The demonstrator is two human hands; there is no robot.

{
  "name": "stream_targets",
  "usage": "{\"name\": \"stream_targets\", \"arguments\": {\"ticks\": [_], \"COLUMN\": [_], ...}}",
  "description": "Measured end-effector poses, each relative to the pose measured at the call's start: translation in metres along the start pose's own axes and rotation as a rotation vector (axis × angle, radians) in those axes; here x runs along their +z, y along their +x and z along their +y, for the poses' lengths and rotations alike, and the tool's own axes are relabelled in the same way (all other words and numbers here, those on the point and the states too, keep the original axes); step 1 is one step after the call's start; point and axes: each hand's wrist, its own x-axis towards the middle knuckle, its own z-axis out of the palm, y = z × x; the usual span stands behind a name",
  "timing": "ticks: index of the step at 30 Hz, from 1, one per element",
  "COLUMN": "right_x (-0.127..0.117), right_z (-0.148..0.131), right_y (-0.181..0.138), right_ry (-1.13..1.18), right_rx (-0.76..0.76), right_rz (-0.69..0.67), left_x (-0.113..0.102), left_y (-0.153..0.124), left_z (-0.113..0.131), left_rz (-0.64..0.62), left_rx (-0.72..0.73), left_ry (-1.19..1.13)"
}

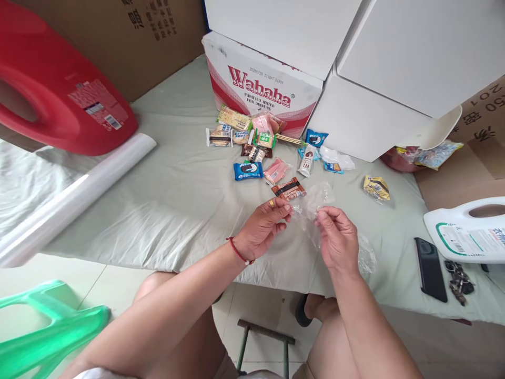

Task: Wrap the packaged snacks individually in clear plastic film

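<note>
While the left hand point(261, 227) and right hand point(338, 235) each pinch a thin plastic bag point(321, 196) between thumb and fingers, near the brown snack packet point(289, 188), its flimsy film could tear if tugged apart too hard, or slip away if either pinch loosens.

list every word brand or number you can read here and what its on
"Wahaha®": on carton
"PURIFIED WATER FOR DRINKING": same carton
Too small or blurred to read surely: carton's printed code, snack packets, labels on red jug and white bottle
Turned, too unsure: print on left cardboard box and right cardboard box
</note>
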Motion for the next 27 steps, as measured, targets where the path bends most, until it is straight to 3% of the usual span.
{"name": "stream_targets", "arguments": {"ticks": [4, 9, 13, 16, 21, 24, 27], "right_x": [-0.004, -0.009, -0.005, 0.001, -0.002, -0.011, -0.021], "right_z": [-0.006, -0.014, -0.019, -0.02, -0.022, -0.02, -0.014], "right_y": [0.009, 0.015, 0.008, 0.0, 0.005, 0.022, 0.046], "right_ry": [0.171, 0.16, 0.191, 0.274, 0.374, 0.368, 0.288], "right_rx": [0.084, 0.052, 0.022, 0.086, 0.2, 0.211, 0.156], "right_rz": [0.075, 0.178, 0.105, -0.014, -0.032, 0.009, 0.051], "left_x": [-0.002, -0.002, -0.002, -0.003, -0.014, -0.022, -0.029], "left_y": [0.001, 0.009, 0.017, 0.022, 0.031, 0.038, 0.049], "left_z": [0.002, 0.004, 0.006, 0.011, 0.016, 0.018, 0.02], "left_rz": [0.036, 0.134, 0.303, 0.442, 0.622, 0.586, 0.547], "left_rx": [-0.007, -0.006, 0.051, 0.092, 0.309, 0.481, 0.544], "left_ry": [-0.065, -0.154, -0.187, -0.158, 0.135, 0.366, 0.495]}}
